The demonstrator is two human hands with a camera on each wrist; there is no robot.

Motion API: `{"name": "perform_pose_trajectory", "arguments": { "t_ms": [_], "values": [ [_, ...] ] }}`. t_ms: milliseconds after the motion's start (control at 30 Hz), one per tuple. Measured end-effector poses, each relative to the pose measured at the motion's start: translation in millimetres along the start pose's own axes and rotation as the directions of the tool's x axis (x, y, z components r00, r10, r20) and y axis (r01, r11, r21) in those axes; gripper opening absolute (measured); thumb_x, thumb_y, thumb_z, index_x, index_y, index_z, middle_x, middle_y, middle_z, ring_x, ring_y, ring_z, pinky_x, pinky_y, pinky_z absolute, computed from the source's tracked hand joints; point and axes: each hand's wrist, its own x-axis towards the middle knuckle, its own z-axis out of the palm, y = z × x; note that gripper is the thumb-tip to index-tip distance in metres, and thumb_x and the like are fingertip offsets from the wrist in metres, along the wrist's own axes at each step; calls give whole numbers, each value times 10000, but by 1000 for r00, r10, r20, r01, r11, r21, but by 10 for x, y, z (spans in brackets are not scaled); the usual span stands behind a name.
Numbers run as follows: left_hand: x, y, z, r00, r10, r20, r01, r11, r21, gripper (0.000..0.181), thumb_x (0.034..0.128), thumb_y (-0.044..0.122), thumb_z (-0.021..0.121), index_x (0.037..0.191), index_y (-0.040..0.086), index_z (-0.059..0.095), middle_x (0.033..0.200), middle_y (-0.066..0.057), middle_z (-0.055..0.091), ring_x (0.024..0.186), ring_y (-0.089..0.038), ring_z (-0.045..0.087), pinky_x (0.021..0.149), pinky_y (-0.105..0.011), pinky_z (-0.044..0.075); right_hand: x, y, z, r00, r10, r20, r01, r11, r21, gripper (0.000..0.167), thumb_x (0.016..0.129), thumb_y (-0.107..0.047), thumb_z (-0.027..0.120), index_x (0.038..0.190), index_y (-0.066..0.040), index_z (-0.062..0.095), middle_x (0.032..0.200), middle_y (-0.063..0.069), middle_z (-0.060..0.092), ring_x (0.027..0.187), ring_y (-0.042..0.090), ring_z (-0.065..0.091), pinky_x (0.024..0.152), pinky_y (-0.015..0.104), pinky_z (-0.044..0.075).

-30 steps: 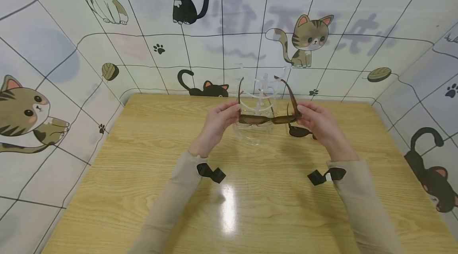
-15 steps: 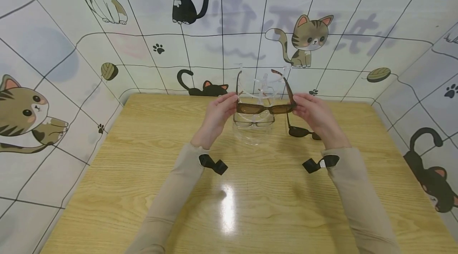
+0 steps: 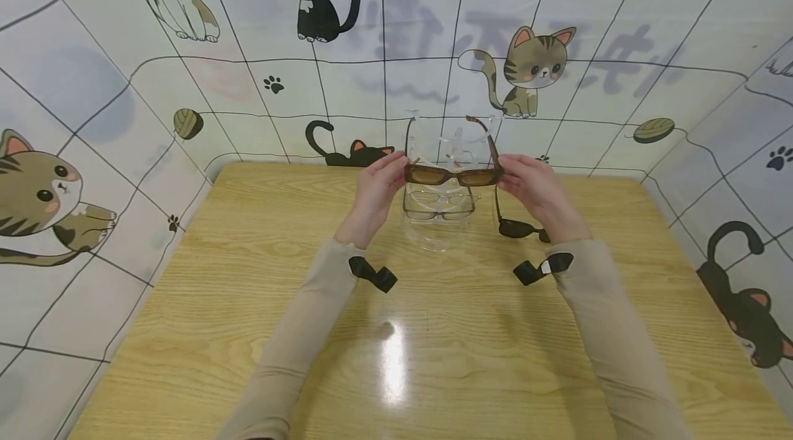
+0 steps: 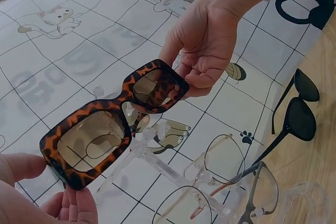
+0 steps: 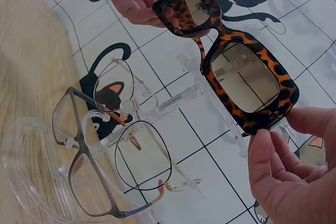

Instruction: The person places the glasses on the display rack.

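Note:
Both hands hold a pair of tortoiseshell sunglasses [image 3: 427, 175] with brown lenses by its two sides, temples unfolded toward the back wall. My left hand [image 3: 376, 197] pinches the left hinge end; my right hand [image 3: 537, 191] pinches the right one. In the right wrist view the sunglasses are just in front of the upper part of a clear glasses stand [image 5: 173, 103]; whether they touch it I cannot tell. Lower on the stand sit thin round wire-rimmed eyeglasses [image 5: 143, 156] and, below them, grey-framed eyeglasses [image 5: 81, 140].
A pair of black sunglasses [image 3: 515, 228] lies on the wooden table [image 3: 279, 275] right of the stand, partly behind my right hand. A white wall [image 3: 421, 82] with cat drawings rises behind the table.
Both hands have moved the tortoiseshell sunglasses up and slightly left, toward the upper part of the stand. The grey-framed eyeglasses below now show more fully.

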Motion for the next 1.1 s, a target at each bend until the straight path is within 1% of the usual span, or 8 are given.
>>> {"name": "perform_pose_trajectory", "arguments": {
  "t_ms": [133,233,400,567,800,967,1100],
  "values": [
    [52,-30,0,1000,11,-17,-11,1000,-16,349,902,19,603,1230,-88,550,812,-6,640,704,-82,591,710,-189,495,51,3,25,1000,-1,-31,-1,998,-60,272,926,-185,602,1118,-17,508,885,-9,590,771,90,549,733,190,505],
    [84,-53,7,999,15,-40,-16,1000,-21,345,899,21,609,1223,-86,557,807,1,641,695,-78,591,690,-184,494,77,8,37,998,1,-58,-6,997,-80,269,930,-194,595,1119,-25,507,892,-12,575,781,88,538,730,186,503],
    [143,-95,11,998,12,-68,-14,1000,-22,333,899,31,615,1210,-78,571,803,7,633,684,-71,581,672,-179,487,118,38,43,996,4,-93,-9,999,-51,208,921,-177,612,1061,-45,535,868,-12,573,766,88,533,695,169,505],
    [185,-125,13,997,9,-80,-11,1000,-23,335,899,31,614,1212,-79,569,791,13,620,669,-64,570,657,-174,474,162,84,38,993,9,-120,-15,999,-49,200,925,-171,602,1062,-43,531,894,-8,534,779,90,517,681,151,504],
    [204,-138,18,997,10,-83,-13,999,-30,340,901,16,603,1220,-93,556,791,12,616,664,-60,572,649,-169,472,201,122,28,990,2,-143,-9,999,-51,175,931,-158,591,1053,-47,529,892,-7,527,775,89,518,673,148,505],
    [218,-145,19,995,8,-95,-12,999,-40,338,896,3,605,1215,-99,557,784,10,618,648,-57,574,633,-161,474,199,126,26,989,11,-148,-20,998,-58,178,932,-166,590,1055,-52,530,936,12,484,786,93,507,674,143,504],
    [227,-150,19,995,10,-96,-15,999,-49,335,893,-8,604,1212,-101,558,801,2,620,643,-60,574,635,-164,479,193,128,26,988,11,-154,-21,997,-68,194,927,-175,600,1066,-58,531,936,13,502,799,98,511,694,149,506]
  ]
}}
